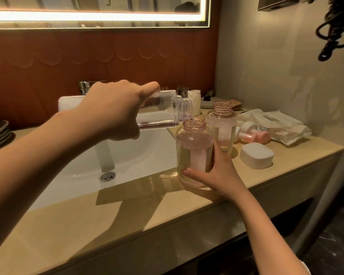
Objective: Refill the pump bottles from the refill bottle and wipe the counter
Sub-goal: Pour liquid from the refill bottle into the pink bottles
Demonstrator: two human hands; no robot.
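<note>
Now, refill bottle (163,111): tipped level, mouth over near pump bottle (193,151); left hand (115,110) fingers grasp it.
Steadying: right hand (218,173) fingers wrapped round that bottle, upright on desk (107,215).
Risk: narrow necks; slight drift spills liquid onto desk.

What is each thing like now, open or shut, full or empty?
Refill bottle: uncapped, tipped sideways, nearly empty, left hand grips it.
Near pump bottle: uncapped, upright, partly full, right hand holds it.
Far pump bottle: uncapped, upright, partly full.
Pump head: lying on counter.
White box: lid shut.
</note>
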